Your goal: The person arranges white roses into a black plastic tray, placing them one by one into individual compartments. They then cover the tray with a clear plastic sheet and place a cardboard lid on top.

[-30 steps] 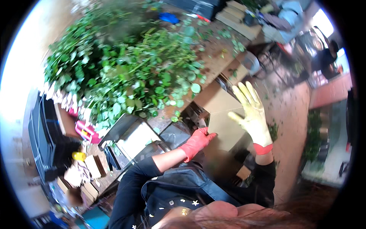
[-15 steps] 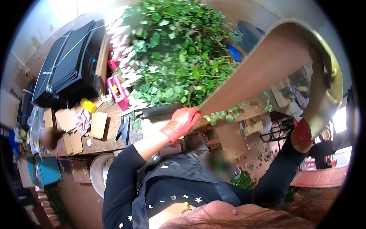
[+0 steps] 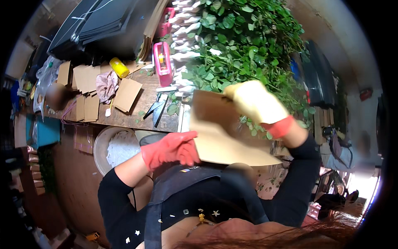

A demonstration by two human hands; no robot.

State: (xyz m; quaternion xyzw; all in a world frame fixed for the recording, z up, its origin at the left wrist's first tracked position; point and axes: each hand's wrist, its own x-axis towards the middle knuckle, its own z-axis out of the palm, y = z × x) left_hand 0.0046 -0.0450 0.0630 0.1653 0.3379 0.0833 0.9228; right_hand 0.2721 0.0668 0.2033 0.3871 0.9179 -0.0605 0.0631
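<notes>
A brown cardboard sheet [image 3: 232, 149] is held tilted and bent in front of my body, at the table's near edge. My left hand [image 3: 171, 150], in a red rubber glove, is closed on its left edge, with the thumb over the board. My right hand [image 3: 258, 101], in a pale yellow glove over a red cuff, grips the sheet's far edge; its fingertips are partly blurred. Just beyond the sheet lies a big heap of leafy green stems [image 3: 253, 50], with a row of white-wrapped ends [image 3: 184, 56] along its left side.
On the wooden table [image 3: 130, 119] to the left lie black-handled shears [image 3: 156, 108], a pink tool [image 3: 162, 64], a yellow cylinder [image 3: 119, 67], a crumpled cloth [image 3: 107, 86] and cardboard pieces [image 3: 127, 95]. Black sheets [image 3: 107, 29] are stacked behind. Below stands a round bin [image 3: 101, 151] with white scraps.
My right hand has come down from the far right to the middle, bringing the raised cardboard sheet low before me. My left hand stays at its edge. The whole view has shifted.
</notes>
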